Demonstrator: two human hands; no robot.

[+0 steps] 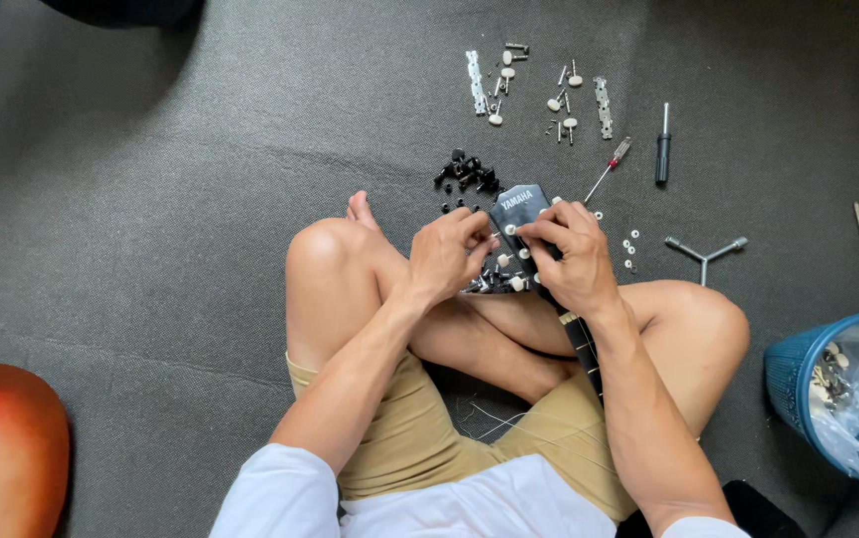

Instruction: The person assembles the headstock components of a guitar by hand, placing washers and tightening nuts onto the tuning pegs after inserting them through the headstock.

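I sit cross-legged on a dark grey mat with a black guitar headstock (522, 203) resting over my legs, its neck (583, 344) running back toward my lap. My right hand (571, 256) grips the headstock from the right, fingers over its white pegs. My left hand (446, 254) pinches at the headstock's left edge, where small tuner parts sit. A small part may be between its fingertips; I cannot tell.
On the mat beyond lie black tuner parts (467, 173), old white-knobbed tuners with metal strips (537, 87), a red-handled screwdriver (609, 167), a black screwdriver (662, 146), a Y-shaped wrench (705, 250) and white washers (629, 249). A blue basket (848, 394) stands right; a reddish guitar body (1, 443) left.
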